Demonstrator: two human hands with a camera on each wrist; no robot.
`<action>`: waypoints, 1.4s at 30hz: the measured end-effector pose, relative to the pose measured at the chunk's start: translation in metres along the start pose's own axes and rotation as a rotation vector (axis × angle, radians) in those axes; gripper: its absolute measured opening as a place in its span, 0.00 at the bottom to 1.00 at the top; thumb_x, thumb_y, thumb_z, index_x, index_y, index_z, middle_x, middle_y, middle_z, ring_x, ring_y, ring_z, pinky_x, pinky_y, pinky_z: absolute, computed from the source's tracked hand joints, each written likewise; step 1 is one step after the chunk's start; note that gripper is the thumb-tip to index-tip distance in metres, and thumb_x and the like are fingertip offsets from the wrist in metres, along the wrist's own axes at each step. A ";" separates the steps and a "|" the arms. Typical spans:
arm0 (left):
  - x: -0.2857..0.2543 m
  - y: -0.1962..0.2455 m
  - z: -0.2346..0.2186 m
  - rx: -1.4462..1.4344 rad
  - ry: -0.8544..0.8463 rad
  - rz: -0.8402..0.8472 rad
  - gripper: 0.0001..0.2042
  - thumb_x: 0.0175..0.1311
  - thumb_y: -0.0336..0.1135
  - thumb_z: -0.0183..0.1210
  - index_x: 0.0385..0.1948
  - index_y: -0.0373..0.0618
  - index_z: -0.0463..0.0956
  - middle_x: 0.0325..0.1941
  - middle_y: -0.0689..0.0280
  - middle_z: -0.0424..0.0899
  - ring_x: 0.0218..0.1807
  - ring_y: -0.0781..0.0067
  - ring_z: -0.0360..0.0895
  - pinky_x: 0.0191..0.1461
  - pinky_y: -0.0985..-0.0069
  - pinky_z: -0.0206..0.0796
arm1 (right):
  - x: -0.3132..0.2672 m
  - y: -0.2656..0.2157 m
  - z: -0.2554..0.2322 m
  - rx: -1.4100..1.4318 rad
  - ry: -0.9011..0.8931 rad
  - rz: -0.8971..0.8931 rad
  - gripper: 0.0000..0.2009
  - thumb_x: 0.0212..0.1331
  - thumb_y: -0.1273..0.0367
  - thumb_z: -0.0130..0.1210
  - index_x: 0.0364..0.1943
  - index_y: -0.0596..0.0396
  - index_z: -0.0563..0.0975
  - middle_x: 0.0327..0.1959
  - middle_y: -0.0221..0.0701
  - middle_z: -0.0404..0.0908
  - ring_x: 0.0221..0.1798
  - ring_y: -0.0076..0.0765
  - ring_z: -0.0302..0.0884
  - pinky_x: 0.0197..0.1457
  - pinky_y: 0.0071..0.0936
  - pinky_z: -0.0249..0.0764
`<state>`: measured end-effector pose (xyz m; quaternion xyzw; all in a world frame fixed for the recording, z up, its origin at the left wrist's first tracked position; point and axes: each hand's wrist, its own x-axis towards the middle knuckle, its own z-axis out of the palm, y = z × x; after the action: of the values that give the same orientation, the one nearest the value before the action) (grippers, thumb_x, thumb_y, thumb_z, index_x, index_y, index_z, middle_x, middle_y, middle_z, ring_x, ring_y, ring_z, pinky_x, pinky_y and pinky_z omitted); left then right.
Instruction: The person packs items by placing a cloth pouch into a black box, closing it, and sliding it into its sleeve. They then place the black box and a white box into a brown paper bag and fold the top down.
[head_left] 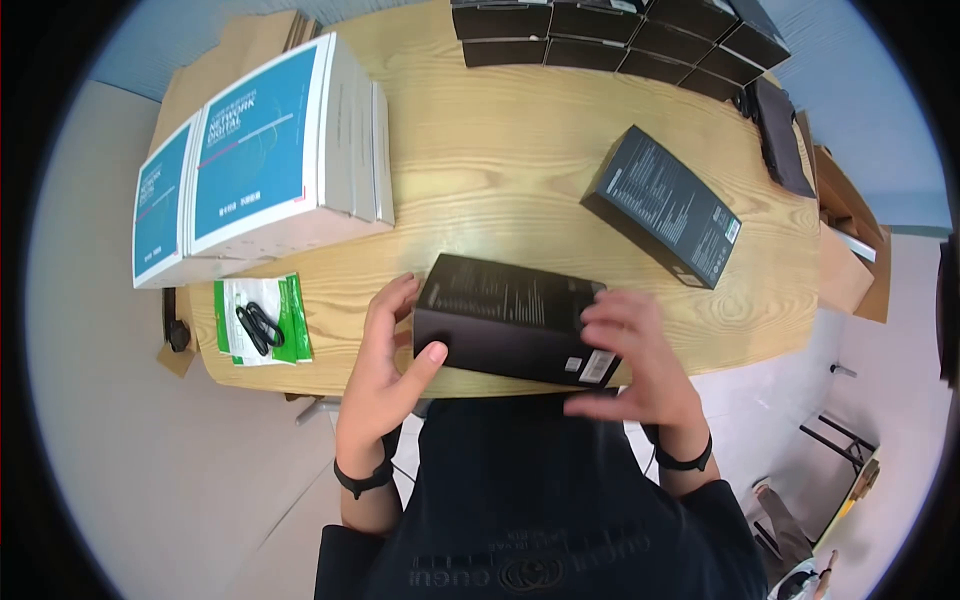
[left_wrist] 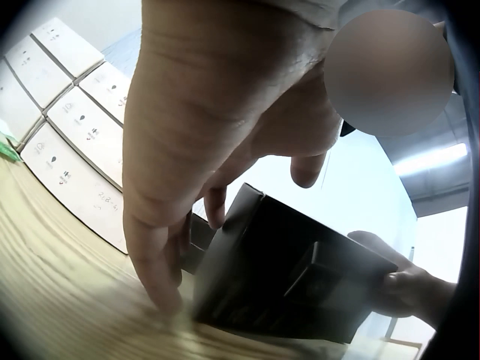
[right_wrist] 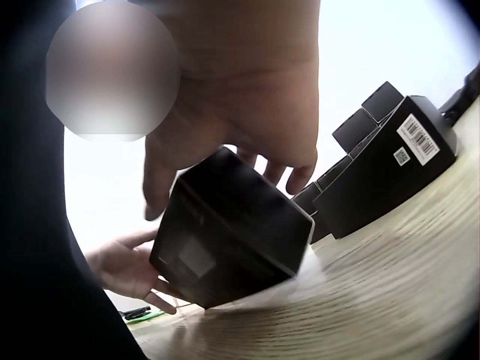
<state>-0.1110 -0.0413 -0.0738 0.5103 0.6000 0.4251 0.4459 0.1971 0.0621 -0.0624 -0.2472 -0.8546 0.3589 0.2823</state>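
Observation:
A long black box [head_left: 500, 325] with white print and a barcode label lies near the table's front edge. My left hand [head_left: 382, 370] is at its left end, thumb tip at the front edge, fingers loosely spread beyond the end. Around the right end is my right hand [head_left: 640, 360], blurred, its fingers over the top corner and its thumb apart in front. The right wrist view shows the box [right_wrist: 232, 225] tilted below my right hand [right_wrist: 240, 97]. In the left wrist view, my left hand [left_wrist: 202, 112] arches above the box's dark end [left_wrist: 292, 277].
Another dark box [head_left: 665, 205] lies at the right. Several black boxes [head_left: 590, 50] are stacked at the back. White-and-blue boxes [head_left: 255, 150] stand at the left, with a coiled black cable [head_left: 258, 328] on green-and-white packets [head_left: 290, 320] before them. A dark pouch [head_left: 780, 135] lies back right.

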 end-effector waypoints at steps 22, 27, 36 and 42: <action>-0.040 0.006 0.049 0.032 -0.092 -0.088 0.55 0.67 0.36 0.67 0.80 0.41 0.24 0.74 0.41 0.58 0.73 0.47 0.67 0.74 0.58 0.62 | -0.022 0.002 0.049 0.168 -0.224 0.385 0.43 0.61 0.55 0.68 0.74 0.63 0.60 0.68 0.54 0.69 0.69 0.61 0.67 0.70 0.46 0.68; -0.026 0.026 0.065 0.176 -0.134 -0.008 0.66 0.48 0.41 0.81 0.82 0.47 0.32 0.81 0.31 0.31 0.84 0.31 0.38 0.81 0.53 0.50 | -0.019 -0.004 0.048 0.410 -0.094 0.336 0.45 0.61 0.65 0.68 0.78 0.61 0.54 0.73 0.49 0.60 0.72 0.53 0.65 0.72 0.44 0.69; 0.058 0.103 0.060 0.623 0.185 0.482 0.54 0.41 0.31 0.81 0.77 0.56 0.61 0.80 0.35 0.37 0.79 0.27 0.52 0.76 0.54 0.61 | 0.049 -0.004 -0.024 0.477 0.131 0.132 0.44 0.60 0.70 0.67 0.79 0.57 0.55 0.74 0.45 0.60 0.71 0.47 0.67 0.68 0.39 0.73; 0.180 0.140 0.031 0.506 0.218 0.559 0.40 0.48 0.32 0.78 0.70 0.54 0.74 0.75 0.42 0.60 0.73 0.41 0.67 0.75 0.60 0.63 | 0.098 -0.009 -0.127 0.135 0.025 0.025 0.39 0.64 0.67 0.65 0.79 0.56 0.60 0.76 0.40 0.64 0.77 0.38 0.63 0.72 0.36 0.67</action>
<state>-0.0632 0.1556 0.0357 0.7000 0.5674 0.4204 0.1066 0.2090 0.1780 0.0481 -0.2425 -0.8217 0.4161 0.3046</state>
